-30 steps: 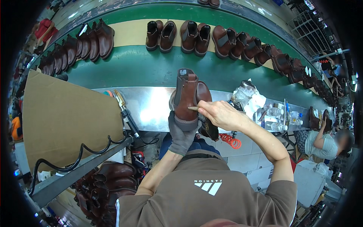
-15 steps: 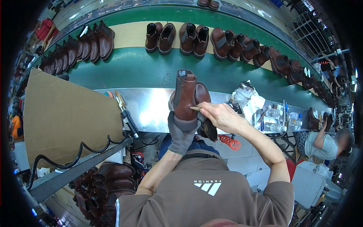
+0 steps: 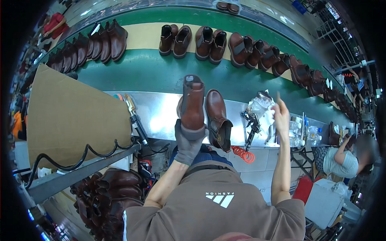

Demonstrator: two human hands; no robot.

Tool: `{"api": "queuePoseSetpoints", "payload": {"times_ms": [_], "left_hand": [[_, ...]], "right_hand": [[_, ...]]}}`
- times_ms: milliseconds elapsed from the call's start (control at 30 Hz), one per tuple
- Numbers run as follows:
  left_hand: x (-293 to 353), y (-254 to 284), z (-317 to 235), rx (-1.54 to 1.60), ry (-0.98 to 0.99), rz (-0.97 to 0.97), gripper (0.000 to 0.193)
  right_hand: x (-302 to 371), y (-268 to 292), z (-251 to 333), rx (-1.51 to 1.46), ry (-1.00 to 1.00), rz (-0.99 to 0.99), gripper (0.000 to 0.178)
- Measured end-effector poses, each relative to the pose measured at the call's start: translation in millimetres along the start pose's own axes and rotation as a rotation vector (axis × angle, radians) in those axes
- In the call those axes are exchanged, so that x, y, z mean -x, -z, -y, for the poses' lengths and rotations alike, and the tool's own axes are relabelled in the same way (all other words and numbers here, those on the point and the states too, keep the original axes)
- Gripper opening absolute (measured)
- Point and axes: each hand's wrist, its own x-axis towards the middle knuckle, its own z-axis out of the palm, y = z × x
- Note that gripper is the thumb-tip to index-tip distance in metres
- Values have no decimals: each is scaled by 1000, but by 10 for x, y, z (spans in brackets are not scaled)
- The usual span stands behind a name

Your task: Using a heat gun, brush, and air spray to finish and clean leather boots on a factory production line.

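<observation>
My left hand point(image 3: 188, 142), in a grey glove, grips a brown ankle boot point(image 3: 193, 106) by its heel end and holds it up above the metal bench. Its mate, a second brown boot point(image 3: 217, 114), lies on the bench just to the right, apart from my right hand. My bare right hand point(image 3: 281, 117) is raised over the right part of the bench, near the crumpled white wrapping point(image 3: 261, 105). A short tan stick point(image 3: 278, 96) points up from its closed fingers; motion blurs it slightly.
A black spray gun point(image 3: 252, 127) with a coiled orange hose point(image 3: 243, 155) lies right of the boots. Plastic bottles point(image 3: 297, 134) stand farther right. A cardboard sheet point(image 3: 76, 116) and a black-handled tool point(image 3: 137, 124) are left. Boots point(image 3: 205, 42) line the green conveyor point(image 3: 161, 74). A co-worker point(image 3: 341, 154) sits right.
My right hand has moved away from the held boot, up and to the right, taking the tan stick along. The second boot and the spray gun are now uncovered. My left hand keeps its grip.
</observation>
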Motion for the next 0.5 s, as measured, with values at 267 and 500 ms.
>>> {"api": "queuePoseSetpoints", "payload": {"times_ms": [267,500], "left_hand": [[-266,1216,-194,69,341,-39,58],[-251,1603,143,-215,259,-136,47]], "right_hand": [[-488,-100,-1678,543,45,-168,46],[369,-733,503,60,1293,689,32]]}}
